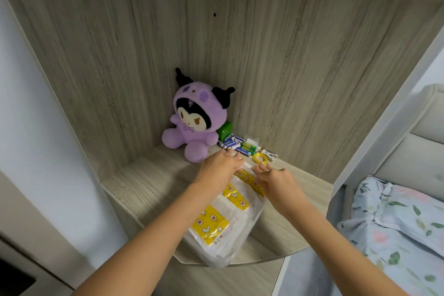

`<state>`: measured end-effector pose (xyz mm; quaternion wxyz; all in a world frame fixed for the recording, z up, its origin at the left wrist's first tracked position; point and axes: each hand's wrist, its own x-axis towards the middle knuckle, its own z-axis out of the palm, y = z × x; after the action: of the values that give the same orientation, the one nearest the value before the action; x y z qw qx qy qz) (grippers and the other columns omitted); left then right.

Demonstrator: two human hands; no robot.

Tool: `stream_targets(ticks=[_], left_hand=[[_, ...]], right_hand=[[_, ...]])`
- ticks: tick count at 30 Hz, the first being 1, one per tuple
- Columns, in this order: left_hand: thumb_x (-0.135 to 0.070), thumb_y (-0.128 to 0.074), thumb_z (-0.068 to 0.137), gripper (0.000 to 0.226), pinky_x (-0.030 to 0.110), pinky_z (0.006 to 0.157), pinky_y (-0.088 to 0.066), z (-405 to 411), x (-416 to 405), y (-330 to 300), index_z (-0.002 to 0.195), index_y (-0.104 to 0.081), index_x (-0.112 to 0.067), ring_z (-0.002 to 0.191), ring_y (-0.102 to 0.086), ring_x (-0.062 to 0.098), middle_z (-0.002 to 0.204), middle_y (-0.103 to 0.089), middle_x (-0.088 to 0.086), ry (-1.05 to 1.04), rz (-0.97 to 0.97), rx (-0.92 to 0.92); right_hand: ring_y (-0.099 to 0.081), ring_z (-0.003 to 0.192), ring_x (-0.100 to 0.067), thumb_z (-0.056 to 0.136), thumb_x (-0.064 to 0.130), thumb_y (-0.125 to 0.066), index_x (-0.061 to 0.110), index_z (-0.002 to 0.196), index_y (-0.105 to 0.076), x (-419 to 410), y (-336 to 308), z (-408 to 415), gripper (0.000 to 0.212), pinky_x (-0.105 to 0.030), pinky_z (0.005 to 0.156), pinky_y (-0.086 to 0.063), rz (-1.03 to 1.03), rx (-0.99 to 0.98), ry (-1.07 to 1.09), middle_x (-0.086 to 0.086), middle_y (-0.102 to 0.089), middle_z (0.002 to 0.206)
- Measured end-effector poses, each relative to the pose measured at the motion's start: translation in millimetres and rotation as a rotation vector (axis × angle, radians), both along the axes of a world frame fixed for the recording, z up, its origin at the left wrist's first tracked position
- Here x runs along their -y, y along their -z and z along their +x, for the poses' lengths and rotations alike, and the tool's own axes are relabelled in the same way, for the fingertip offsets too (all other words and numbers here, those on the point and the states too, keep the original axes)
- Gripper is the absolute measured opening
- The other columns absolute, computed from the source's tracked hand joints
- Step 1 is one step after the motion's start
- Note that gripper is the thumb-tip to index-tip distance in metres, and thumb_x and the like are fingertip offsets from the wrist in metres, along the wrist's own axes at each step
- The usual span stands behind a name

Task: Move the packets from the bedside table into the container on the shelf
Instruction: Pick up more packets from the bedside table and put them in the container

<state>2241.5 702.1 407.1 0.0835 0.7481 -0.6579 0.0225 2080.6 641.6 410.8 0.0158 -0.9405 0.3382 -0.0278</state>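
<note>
Here both hands, left hand [219, 166] and right hand [276, 179], rest spread, unclenched, on the clear plastic bag of yellow-patterned packets [224, 218] on the wooden surface [149, 182]; next, grip and lift.

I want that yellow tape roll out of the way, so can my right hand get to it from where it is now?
Probably yes. The right hand is just in front of the yellow tape roll, fingertips pointing toward it, with nothing between them. The batteries lie behind the roll, and the left hand is off to the side.

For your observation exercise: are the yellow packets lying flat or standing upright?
Flat. The yellow packets lie face-up in a row on the wooden surface.
</note>
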Motion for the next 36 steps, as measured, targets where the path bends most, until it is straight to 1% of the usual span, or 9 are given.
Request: stream_targets(ticks=[4, 7, 9, 12, 14, 17, 20, 23, 36], left_hand=[[-0.027, -0.051, 0.098, 0.038, 0.043, 0.103, -0.044, 9.4, -8.5, -5.7, 0.135, -0.053, -0.019, 0.137, -0.041, 0.022, 0.145, -0.049, 0.001, 0.046, 0.004, -0.196], [-0.026, -0.057, 0.095, 0.046, 0.033, 0.117, -0.028, 11.5, -37.2, -20.1, 0.140, -0.050, -0.019, 0.143, -0.031, 0.015, 0.149, -0.044, -0.003, 0.056, -0.070, -0.337], [-0.028, -0.055, 0.096, 0.037, 0.028, 0.112, -0.034, 6.6, -53.9, -30.8, 0.132, -0.058, -0.023, 0.135, -0.042, 0.010, 0.141, -0.051, -0.009, 0.068, -0.070, -0.324], [-0.036, -0.048, 0.096, 0.027, 0.034, 0.093, -0.049, -15.7, -61.5, -46.4, 0.118, -0.064, -0.032, 0.111, -0.059, 0.012, 0.123, -0.062, -0.013, 0.122, -0.019, -0.240], [-0.036, -0.041, 0.098, 0.028, 0.031, 0.087, -0.047, -35.4, -51.7, -48.7, 0.114, -0.065, -0.032, 0.107, -0.059, 0.013, 0.119, -0.060, -0.014, 0.179, -0.034, -0.117], [-0.030, -0.039, 0.099, 0.029, 0.032, 0.085, -0.042, -70.7, -34.3, -41.6, 0.104, -0.066, -0.024, 0.108, -0.056, 0.020, 0.114, -0.060, -0.006, 0.234, -0.083, 0.020], [-0.025, -0.046, 0.093, 0.025, 0.037, 0.082, -0.045, -115.9, -25.4, -37.9, 0.094, -0.069, -0.016, 0.101, -0.060, 0.030, 0.100, -0.065, 0.005, 0.415, -0.091, 0.084], [-0.032, -0.041, 0.099, 0.030, 0.037, 0.090, -0.041, -164.1, -26.2, -37.1, 0.110, -0.064, -0.015, 0.111, -0.054, 0.028, 0.113, -0.060, 0.005, 0.629, 0.010, 0.158], [-0.045, -0.038, 0.099, 0.040, 0.038, 0.091, -0.042, -467.7, -224.6, 13.3, 0.125, -0.057, -0.022, 0.114, -0.053, 0.027, 0.125, -0.058, 0.004, 1.519, 0.235, 0.429]], right_hand=[[-0.044, 0.132, -0.030, 0.101, 0.029, -0.043, 0.022, 0.140, -0.046, 4.9, -8.6, -9.0, 0.040, -0.040, 0.102, -0.042, 0.171, 0.075, 0.005, -0.004, -0.048, 0.145], [-0.043, 0.136, -0.018, 0.098, 0.037, -0.047, 0.023, 0.144, -0.043, 1.5, -16.4, -27.6, 0.048, -0.024, 0.105, -0.034, 0.355, 0.377, 0.044, 0.005, -0.046, 0.146], [-0.052, 0.127, -0.016, 0.098, 0.033, -0.048, 0.018, 0.139, -0.050, -0.2, -19.7, -43.3, 0.043, -0.016, 0.095, -0.033, 0.303, 0.481, 0.131, 0.005, -0.054, 0.139], [-0.063, 0.111, -0.015, 0.097, 0.026, -0.051, 0.021, 0.118, -0.067, -5.9, -20.8, -69.4, 0.027, -0.023, 0.091, -0.047, 0.180, 0.404, 0.195, 0.007, -0.069, 0.118], [-0.067, 0.099, -0.017, 0.096, 0.028, -0.050, 0.024, 0.106, -0.071, -18.5, -21.9, -87.8, 0.023, -0.034, 0.081, -0.054, 0.114, 0.323, 0.266, 0.008, -0.073, 0.104], [-0.068, 0.088, -0.020, 0.097, 0.037, -0.047, 0.021, 0.098, -0.070, -46.6, -23.8, -125.4, 0.027, -0.028, 0.066, -0.049, 0.054, 0.241, 0.417, 0.004, -0.073, 0.092], [-0.065, 0.090, -0.026, 0.098, 0.040, -0.043, 0.018, 0.097, -0.066, -75.3, -17.3, -171.7, 0.032, -0.029, 0.064, -0.046, 0.020, 0.134, 0.625, -0.002, -0.070, 0.093], [-0.065, 0.094, -0.022, 0.097, 0.043, -0.041, 0.027, 0.107, -0.066, -116.8, -6.8, -221.1, 0.031, -0.034, 0.073, -0.053, 0.044, 0.100, 0.848, 0.004, -0.070, 0.104], [-0.062, 0.104, -0.019, 0.095, 0.047, -0.046, 0.029, 0.122, -0.058, -541.9, 17.8, -411.3, 0.034, -0.033, 0.077, -0.052, 0.206, -0.014, 1.888, 0.003, -0.067, 0.115]])
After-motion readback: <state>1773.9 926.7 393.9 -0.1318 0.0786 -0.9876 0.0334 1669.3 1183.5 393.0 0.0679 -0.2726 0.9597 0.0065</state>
